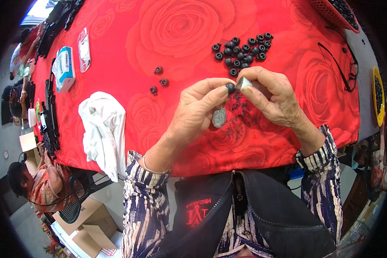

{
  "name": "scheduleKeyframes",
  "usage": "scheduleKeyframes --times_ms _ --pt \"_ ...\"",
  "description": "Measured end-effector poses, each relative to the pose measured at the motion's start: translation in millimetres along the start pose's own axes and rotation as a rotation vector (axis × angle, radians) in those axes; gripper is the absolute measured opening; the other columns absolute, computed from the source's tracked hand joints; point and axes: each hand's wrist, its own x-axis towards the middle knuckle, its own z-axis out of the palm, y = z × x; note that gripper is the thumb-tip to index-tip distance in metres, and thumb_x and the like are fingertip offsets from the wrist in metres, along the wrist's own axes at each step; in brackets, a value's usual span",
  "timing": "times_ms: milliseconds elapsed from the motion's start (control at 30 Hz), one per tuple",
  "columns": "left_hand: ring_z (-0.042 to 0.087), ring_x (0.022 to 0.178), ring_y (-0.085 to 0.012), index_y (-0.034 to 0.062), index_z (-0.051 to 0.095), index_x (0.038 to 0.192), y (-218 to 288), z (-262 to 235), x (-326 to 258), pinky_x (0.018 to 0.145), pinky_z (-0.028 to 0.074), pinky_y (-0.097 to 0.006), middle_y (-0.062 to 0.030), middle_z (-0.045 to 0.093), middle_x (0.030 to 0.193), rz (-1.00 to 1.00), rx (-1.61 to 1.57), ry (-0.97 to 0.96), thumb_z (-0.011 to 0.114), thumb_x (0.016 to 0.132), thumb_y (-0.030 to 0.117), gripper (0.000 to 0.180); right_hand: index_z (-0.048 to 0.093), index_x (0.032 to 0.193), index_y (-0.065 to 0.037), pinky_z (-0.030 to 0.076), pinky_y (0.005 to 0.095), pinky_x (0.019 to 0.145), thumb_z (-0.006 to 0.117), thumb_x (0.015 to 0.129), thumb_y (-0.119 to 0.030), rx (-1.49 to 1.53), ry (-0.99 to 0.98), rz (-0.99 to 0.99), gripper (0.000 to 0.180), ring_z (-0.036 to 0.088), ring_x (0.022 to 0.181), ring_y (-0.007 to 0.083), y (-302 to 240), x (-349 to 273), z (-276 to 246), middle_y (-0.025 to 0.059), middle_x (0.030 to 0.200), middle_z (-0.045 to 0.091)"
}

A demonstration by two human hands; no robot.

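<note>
The person wore navy-and-cream streaked sleeves (144, 206) with striped cuffs, a thin bracelet (152, 168), and a black zipped vest (245, 215).

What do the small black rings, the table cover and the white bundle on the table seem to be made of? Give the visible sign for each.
Small black rings: probably rubber or soft plastic, matte, uniformly dark, moulded. Table cover: likely printed plastic or coated fabric, with a slight sheen and a rose pattern. White bundle: cloth, soft crumpled folds draping over the edge.

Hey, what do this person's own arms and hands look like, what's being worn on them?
Bare left hand and right hand, no gloves. Both sleeves are navy-and-cream, brushstroke-patterned, with striped cuffs. A thin silvery bracelet circles the left wrist.
</note>
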Motion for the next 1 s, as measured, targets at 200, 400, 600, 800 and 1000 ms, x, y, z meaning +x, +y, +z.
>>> scheduleKeyframes --times_ms 200,400,600,800,1000 --pt "0.049 0.071 -0.0016 -0.0013 0.058 0.107 0.5 2.2 -1.0 0.060 0.041 -0.016 0.0010 0.059 0.086 -0.001 0.066 -0.005 0.055 0.088 0.008 0.021 0.054 0.095 0.002 0.042 0.0251 0.052 0.058 0.083 -0.007 -0.007 0.021 -0.002 0.016 0.052 0.058 0.0110 0.9 0.7 -1.0 0.0066 0.069 0.054" --pt "0.051 0.072 -0.0009 0.0000 0.058 0.106 1.7 2.7 -1.8 0.059 0.043 -0.016 0.0010 0.060 0.086 -0.010 0.089 0.007 0.055 0.088 0.010 0.021 0.054 0.095 0.002 0.041 0.0240 0.051 0.059 0.082 -0.007 -0.005 -0.015 0.017 0.016 0.052 0.059 0.0099 0.9 -0.4 -0.5 0.0066 0.069 0.054" --pt "0.048 0.065 -0.0001 0.0003 0.059 0.106 -1.1 2.6 -1.2 0.052 0.039 -0.015 0.0031 0.058 0.082 0.030 0.152 0.027 0.055 0.088 0.012 0.021 0.054 0.095 0.003 0.042 0.0245 0.051 0.059 0.082 -0.006 -0.013 -0.001 0.012 0.017 0.053 0.059 0.0110 3.2 -0.3 1.3 0.0077 0.070 0.054" --pt "0.046 0.062 0.0003 0.0005 0.060 0.105 -0.2 0.8 -2.7 0.051 0.037 -0.015 0.0043 0.058 0.079 0.001 0.194 0.029 0.056 0.088 0.012 0.021 0.055 0.094 0.002 0.042 0.0259 0.052 0.060 0.081 -0.008 -0.022 -0.030 0.006 0.017 0.054 0.059 0.0142 3.6 0.4 -1.1 0.0088 0.068 0.054" --pt "0.047 0.061 -0.0001 0.0001 0.060 0.104 0.7 3.2 -2.9 0.050 0.037 -0.015 0.0033 0.058 0.078 -0.075 0.082 0.028 0.056 0.088 0.012 0.020 0.055 0.093 0.002 0.038 0.0250 0.049 0.059 0.081 -0.007 -0.036 -0.087 -0.037 0.015 0.049 0.055 0.0122 4.8 2.4 -5.3 0.0066 0.067 0.051"
